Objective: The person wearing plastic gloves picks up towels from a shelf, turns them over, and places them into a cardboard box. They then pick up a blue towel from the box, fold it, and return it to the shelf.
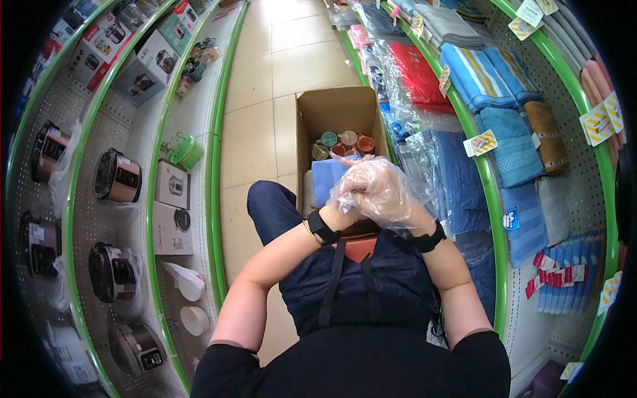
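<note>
I have the left hand (pixel 346 200) and the right hand (pixel 379 182) together over the near part of an open cardboard box (pixel 332 103), with thin clear plastic (pixel 417 196) crumpled around them and spreading loosely toward the right wrist. The hands overlap and the plastic blurs the fingers, so I cannot tell whether either grip is closed on the film or merely touching it. A black wristband (pixel 322 227) and a gold bangle (pixel 309 232) sit on my left wrist; another black band (pixel 430 240) is on the right. Inside the box, just beyond the hands, I make out a cluster of cups (pixel 348 137) in green, pink and orange tones, and nearer me a folded blue cloth (pixel 326 174), partly covered by the hands. The box stands on the tiled floor (pixel 253 66) in front of my knees, between two shelf units. Boxed and unboxed cookers (pixel 118 176) line the left side; folded towels (pixel 478 76) and plastic-wrapped textiles (pixel 461 179) fill the right.
</note>
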The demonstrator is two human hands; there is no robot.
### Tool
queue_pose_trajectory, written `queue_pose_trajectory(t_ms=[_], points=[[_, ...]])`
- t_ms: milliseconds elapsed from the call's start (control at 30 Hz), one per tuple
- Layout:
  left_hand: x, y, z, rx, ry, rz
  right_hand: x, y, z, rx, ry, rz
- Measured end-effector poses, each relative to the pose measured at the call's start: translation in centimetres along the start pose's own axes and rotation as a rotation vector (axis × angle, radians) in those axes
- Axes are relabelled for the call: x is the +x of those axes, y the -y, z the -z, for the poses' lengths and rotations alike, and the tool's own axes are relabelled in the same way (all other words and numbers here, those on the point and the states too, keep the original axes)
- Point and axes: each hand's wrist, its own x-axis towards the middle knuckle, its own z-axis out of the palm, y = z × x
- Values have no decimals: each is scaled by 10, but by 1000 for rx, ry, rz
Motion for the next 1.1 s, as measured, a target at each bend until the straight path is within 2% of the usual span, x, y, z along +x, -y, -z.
queue_pose_trajectory(t_ms=[100,200,300,333,367,400,467,533,600,667,700,733,767,800,833,867,933,967,1000,1067,1100], points=[[-4,10,-8,-139,3,43,1,16,2,-47,-105,76],[-2,10,-9,-182,-34,100,2,22,6,-113,-44,36],[-13,22,-2,0,31,112,2,12,1,-92,13,19],[-13,24,-4,56,56,110,5,6,-4,-210,-48,93],[-12,23,-8,-368,-36,255,2,5,1,-125,-4,-81],[-7,24,-3,-377,-20,238,9,18,9,-38,33,-253],[0,27,22,247,108,-33,8,7,15,-144,-97,-103],[7,8,52,56,115,345,8,-10,21,-371,-150,-7],[12,-7,87,77,-15,557,8,-12,28,-471,-102,-23],[30,-31,116,-55,-230,535,9,-13,24,-699,187,-50],[45,-54,126,-55,-220,533,5,-15,17,-766,239,46],[62,-80,134,-48,-105,257,-3,-27,2,-687,149,129],[73,-95,136,-39,8,-19,-4,-19,-3,-614,340,26],[78,-99,133,58,212,-6,-4,-11,-7,-536,529,-75],[80,-102,119,103,278,-12,-16,-34,-22,-316,479,-56],[80,-103,103,146,346,-19,-51,-82,-62,531,89,-14],[75,-86,81,63,478,27,-50,-55,-48,530,156,-136],[78,-89,78,48,478,8,-50,-14,-26,446,77,-214],[76,-90,75,40,490,-4,-52,-22,-27,439,61,-221],[67,-86,68,-81,491,368,-57,-43,-33,713,424,-398],[65,-80,61,43,399,142,-57,-33,-27,710,295,-370]])
